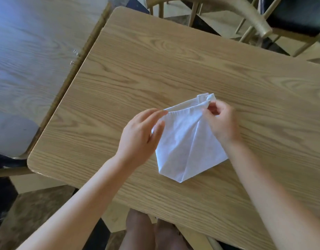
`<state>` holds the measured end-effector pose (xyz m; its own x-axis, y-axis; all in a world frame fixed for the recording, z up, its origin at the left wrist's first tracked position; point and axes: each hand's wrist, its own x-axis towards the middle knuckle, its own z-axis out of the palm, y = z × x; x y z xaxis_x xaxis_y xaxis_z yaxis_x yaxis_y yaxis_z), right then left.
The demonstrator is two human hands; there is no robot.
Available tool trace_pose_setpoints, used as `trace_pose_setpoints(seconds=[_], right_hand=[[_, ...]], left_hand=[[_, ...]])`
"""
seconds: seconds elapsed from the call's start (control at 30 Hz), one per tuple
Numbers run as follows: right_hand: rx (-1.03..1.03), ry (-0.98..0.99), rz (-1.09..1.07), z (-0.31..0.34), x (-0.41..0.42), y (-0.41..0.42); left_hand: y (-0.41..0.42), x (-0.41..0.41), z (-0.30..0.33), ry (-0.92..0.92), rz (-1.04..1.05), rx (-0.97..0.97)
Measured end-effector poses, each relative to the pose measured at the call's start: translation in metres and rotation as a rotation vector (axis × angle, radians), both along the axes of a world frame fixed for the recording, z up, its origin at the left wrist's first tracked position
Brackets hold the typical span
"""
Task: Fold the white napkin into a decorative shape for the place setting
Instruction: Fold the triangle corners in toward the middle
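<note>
The white napkin (pixel 184 141) lies partly folded on the light wooden table (pixel 173 65), its lower end coming to a point near the table's front. My left hand (pixel 139 136) pinches the napkin's upper left edge between fingers and thumb. At the upper right corner, my right hand (pixel 222 121) grips the cloth with curled fingers. The top edge is lifted and stretched between both hands. Part of the napkin's right side is hidden under my right wrist.
A second wooden table (pixel 33 51) adjoins on the left with a narrow gap between. Wooden chairs (pixel 263 20) stand beyond the far edge. My knees (pixel 152 231) show below the table's near edge.
</note>
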<state>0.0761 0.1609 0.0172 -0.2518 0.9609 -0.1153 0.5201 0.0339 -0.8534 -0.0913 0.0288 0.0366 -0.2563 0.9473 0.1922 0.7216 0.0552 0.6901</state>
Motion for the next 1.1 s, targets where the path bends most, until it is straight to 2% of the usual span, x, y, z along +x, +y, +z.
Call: trace_pose_setpoints(seconds=[0.13,0.23,0.33,0.4,0.5,0.6,0.77,0.97,1.1], right_hand=[[0.091,-0.247,-0.038,-0.012,-0.005,0.035],[0.213,-0.482,-0.027,-0.015,-0.008,0.049],[0.28,-0.555,-0.033,-0.02,-0.011,0.054],[0.396,-0.58,-0.013,-0.025,-0.01,0.051],[0.523,-0.634,0.183,-0.038,-0.005,0.044],[0.494,-0.692,0.336,-0.051,0.003,0.039],[0.482,-0.744,0.455,-0.057,0.005,0.037],[0.428,-0.775,0.46,-0.063,0.002,0.035],[0.4,-0.779,0.474,-0.062,0.002,0.037]], left_hand=[[0.016,0.008,-0.034,0.361,-0.269,0.018],[0.024,0.021,-0.053,0.457,-0.306,-0.018],[0.025,0.03,-0.07,0.496,-0.263,-0.094],[0.022,0.034,-0.08,0.5,-0.21,-0.137],[0.019,0.037,-0.084,0.501,-0.141,-0.199],[0.019,0.038,-0.084,0.509,-0.106,-0.251],[0.015,0.038,-0.085,0.525,-0.055,-0.273],[0.018,0.039,-0.078,0.552,-0.037,-0.251],[0.059,0.038,-0.079,0.567,-0.127,-0.203]])
